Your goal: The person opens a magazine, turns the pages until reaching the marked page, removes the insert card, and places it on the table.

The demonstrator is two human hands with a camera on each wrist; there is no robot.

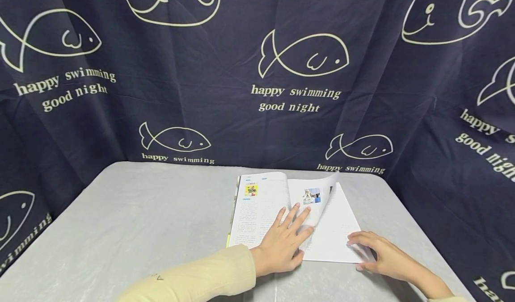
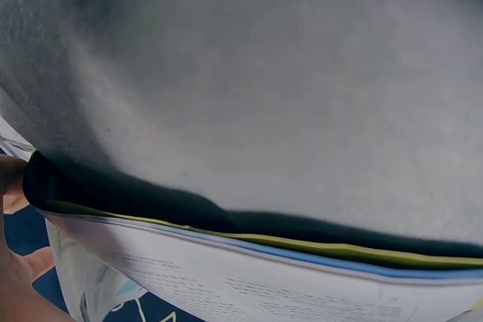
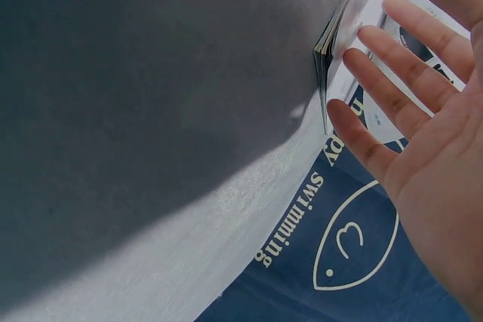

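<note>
An open book [image 1: 257,221] with printed pages lies on the table. One of its leaves [image 1: 311,196], with a small colour picture, curls up over the right-hand page [image 1: 330,244]. My left hand [image 1: 279,244] lies across the middle of the book with spread fingers, touching the raised leaf. At the lower right corner of the book is my right hand [image 1: 382,253], its fingers over the page and its thumb by the bottom edge. In the right wrist view the right hand's fingers [image 3: 407,69] look nearly straight, beside the book's edge [image 3: 324,47].
A grey cloth [image 1: 141,221] covers the table beneath the book. Dark blue curtains [image 1: 225,78] printed with fish and lettering hang behind the table and at both sides.
</note>
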